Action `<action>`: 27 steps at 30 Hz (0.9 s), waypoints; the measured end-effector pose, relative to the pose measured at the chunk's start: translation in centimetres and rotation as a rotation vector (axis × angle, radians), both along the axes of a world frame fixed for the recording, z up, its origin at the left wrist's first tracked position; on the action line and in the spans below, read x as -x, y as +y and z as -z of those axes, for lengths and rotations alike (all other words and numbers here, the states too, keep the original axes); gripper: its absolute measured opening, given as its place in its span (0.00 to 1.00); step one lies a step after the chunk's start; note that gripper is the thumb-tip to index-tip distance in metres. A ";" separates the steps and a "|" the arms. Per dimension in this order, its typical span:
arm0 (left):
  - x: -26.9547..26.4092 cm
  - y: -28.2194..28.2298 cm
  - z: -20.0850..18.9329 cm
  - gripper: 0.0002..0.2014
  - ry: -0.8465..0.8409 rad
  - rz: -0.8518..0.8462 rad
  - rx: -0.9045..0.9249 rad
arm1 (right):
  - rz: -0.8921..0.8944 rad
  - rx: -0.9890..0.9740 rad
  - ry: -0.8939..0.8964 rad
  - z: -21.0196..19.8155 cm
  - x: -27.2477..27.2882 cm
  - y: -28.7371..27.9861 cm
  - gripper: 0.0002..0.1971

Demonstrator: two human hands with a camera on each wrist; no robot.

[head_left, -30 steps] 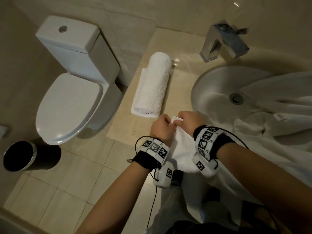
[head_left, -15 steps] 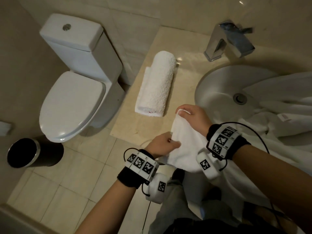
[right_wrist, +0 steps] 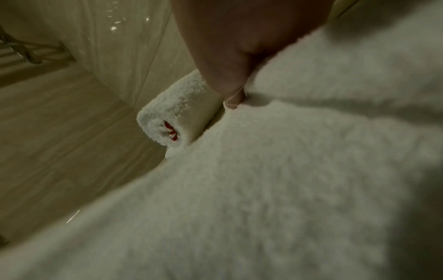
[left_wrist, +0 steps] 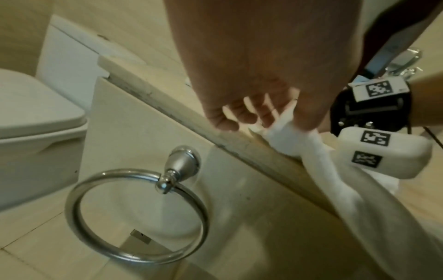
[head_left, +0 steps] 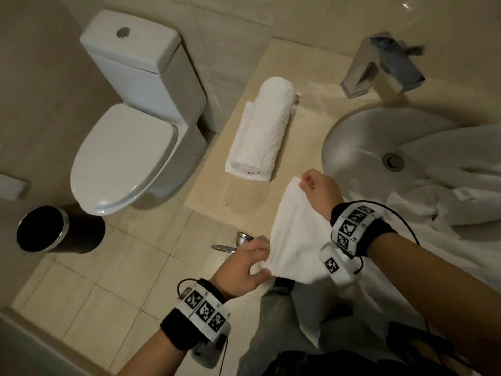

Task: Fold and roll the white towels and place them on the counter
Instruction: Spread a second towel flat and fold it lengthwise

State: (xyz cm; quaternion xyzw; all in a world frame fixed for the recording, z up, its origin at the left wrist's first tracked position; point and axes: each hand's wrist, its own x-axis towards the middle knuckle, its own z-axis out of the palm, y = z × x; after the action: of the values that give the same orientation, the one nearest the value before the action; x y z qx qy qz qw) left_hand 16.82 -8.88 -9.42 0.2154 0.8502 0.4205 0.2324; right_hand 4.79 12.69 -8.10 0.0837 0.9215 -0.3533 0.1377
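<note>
I see the right hand [head_left: 315,189] pinching one corner of the white towel [head_left: 295,240] just in front of the sink [head_left: 349,147], over the counter [head_left: 306,85] edge. The left hand [head_left: 241,270] pinches the towel's other corner, lower and off the counter, well in front of the sink, over the floor tiles. Towel hangs spread between both hands; the rest drapes down past my legs. In the left wrist view the fingers [left_wrist: 223,121] curl on a bunched bit of cloth. A rolled towel [head_left: 261,130] lies on the counter left of the sink. More white cloth [head_left: 447,202] spills over the sink's right side. Faucet [head_left: 385,66] behind the sink, towel ring [left_wrist: 134,216] under the counter edge.
</note>
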 end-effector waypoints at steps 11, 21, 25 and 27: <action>-1.1 -1.2 1.1 0.13 -0.144 -0.341 -0.116 | -0.056 -0.188 -0.099 -0.2 1.5 -1.0 0.13; 0.6 -0.2 -0.5 0.06 -0.195 -0.147 -0.291 | -0.114 -0.223 -0.067 0.3 1.0 -0.6 0.12; 1.3 -0.7 -0.7 0.09 -0.232 -0.073 -0.214 | -0.144 -0.229 -0.072 0.0 0.7 -0.7 0.12; 1.3 -0.8 -0.7 0.09 -0.257 -0.048 -0.112 | -0.125 -0.211 -0.063 -0.1 0.6 -0.7 0.12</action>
State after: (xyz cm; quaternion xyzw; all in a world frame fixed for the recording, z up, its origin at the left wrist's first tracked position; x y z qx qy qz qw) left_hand 15.50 -9.72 -8.68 0.1520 0.7935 0.4968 0.3168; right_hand 4.14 12.03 -8.03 0.0512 0.9522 -0.2425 0.1787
